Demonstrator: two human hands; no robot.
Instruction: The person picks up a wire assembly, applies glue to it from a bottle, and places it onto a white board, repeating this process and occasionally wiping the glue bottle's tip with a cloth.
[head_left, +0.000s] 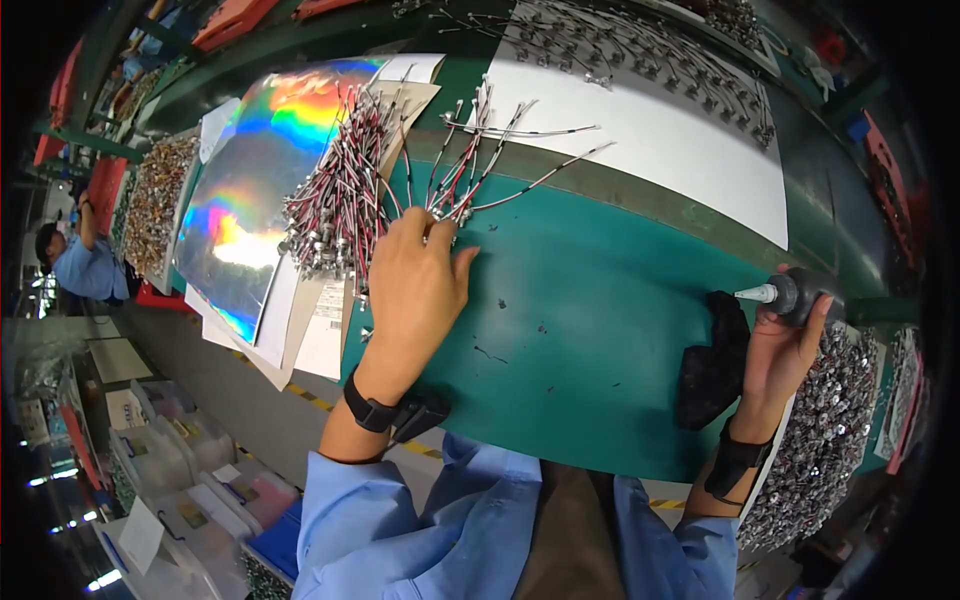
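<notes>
My left hand (pixel 415 285) reaches to the far left of the green work mat (pixel 580 330). Its fingers curl down over several small metal parts with red, white and black wires (pixel 480 165), which fan out beyond the fingertips. The exact grip is partly hidden under the fingers. Just left of that hand lies a dense heap of the same wired parts (pixel 345 185). On the right, my right hand (pixel 775 360) is wrapped round a dark squeeze bottle (pixel 808 292), whose pale pointed nozzle aims left. Beside it rests a crumpled black cloth (pixel 714 365).
An iridescent sheet (pixel 250 200) and cardboard lie under the heap. Wired parts sit in rows on a white sheet (pixel 640 150) at the back. Bins of small metal parts (pixel 820 440) flank both sides. Another person (pixel 85 260) is at the far left, above plastic boxes (pixel 165 460).
</notes>
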